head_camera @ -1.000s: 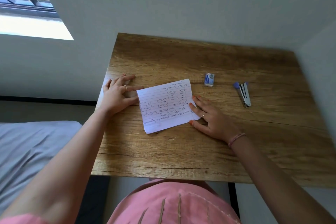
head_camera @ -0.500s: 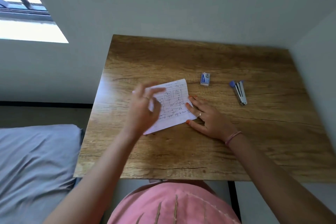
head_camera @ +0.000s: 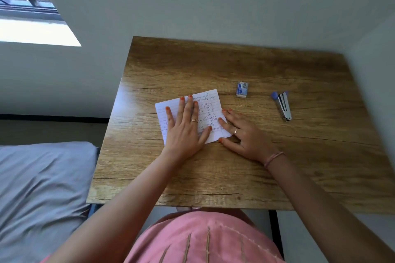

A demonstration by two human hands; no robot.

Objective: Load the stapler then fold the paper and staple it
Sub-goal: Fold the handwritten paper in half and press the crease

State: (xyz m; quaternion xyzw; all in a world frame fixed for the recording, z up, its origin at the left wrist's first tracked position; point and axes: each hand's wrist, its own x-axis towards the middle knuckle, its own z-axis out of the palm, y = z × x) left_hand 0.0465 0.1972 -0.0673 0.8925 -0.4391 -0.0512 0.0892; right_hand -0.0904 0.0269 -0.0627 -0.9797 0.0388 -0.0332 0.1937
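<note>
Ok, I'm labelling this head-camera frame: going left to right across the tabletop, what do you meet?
Left hand flat on the paper → right hand at the paper's right edge → staple box → stapler.

Wood-grain table with a slight sheen near its left edge; matt lined paper; shiny metal stapler with a blue plastic end; soft grey cloth bedding.

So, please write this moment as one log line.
left hand: flat on paper | right hand: holding paper edge | stapler: untouched
</note>
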